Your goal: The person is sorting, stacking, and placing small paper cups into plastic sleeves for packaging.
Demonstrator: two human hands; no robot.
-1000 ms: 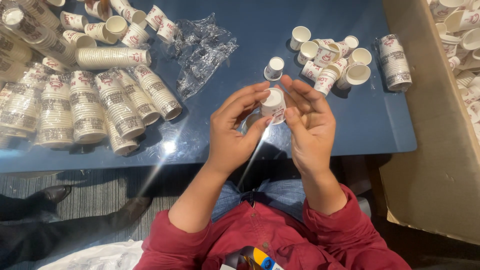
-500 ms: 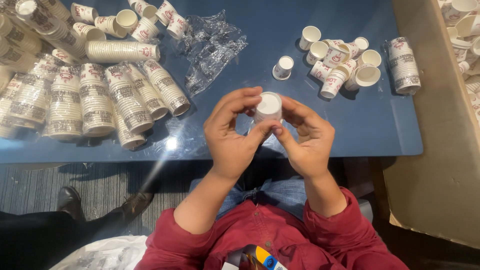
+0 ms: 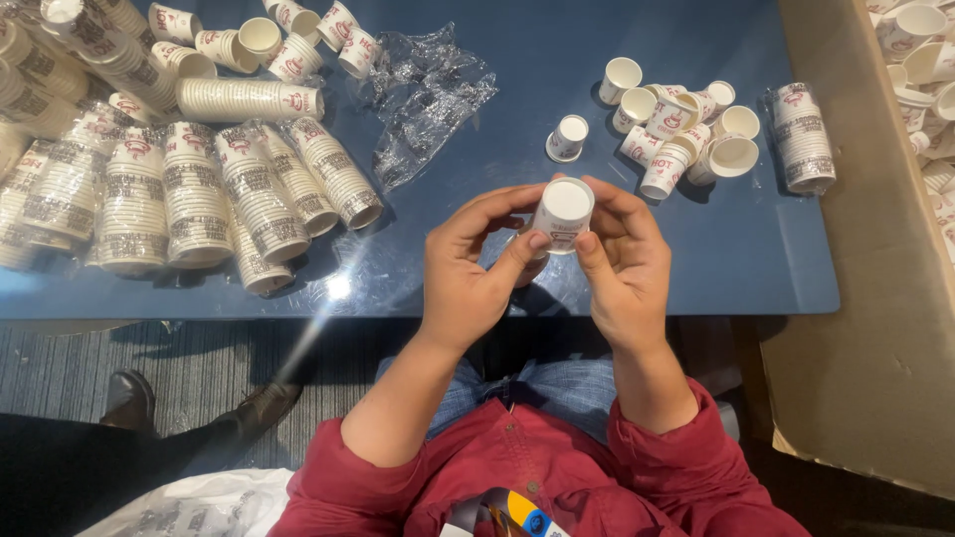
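Both hands hold one small white paper cup (image 3: 563, 214) with red print, bottom side up, above the near edge of the dark blue table (image 3: 597, 268). My left hand (image 3: 476, 270) grips it from the left, thumb pressed on its side. My right hand (image 3: 622, 264) wraps it from the right, thumb against the cup wall. A single cup (image 3: 568, 138) stands alone just beyond the hands.
Several wrapped stacks of cups (image 3: 189, 194) lie at the left, with loose cups (image 3: 259, 40) behind them. Crumpled clear plastic wrap (image 3: 423, 99) sits mid-table. A cluster of loose cups (image 3: 686, 129) and a wrapped stack (image 3: 804, 139) lie right. A cardboard box (image 3: 856, 249) stands at the right edge. Someone's shoes (image 3: 129, 403) rest on the floor.
The cup has tipped so its white bottom faces the camera, and both hands have drawn slightly closer to my body while turning it.
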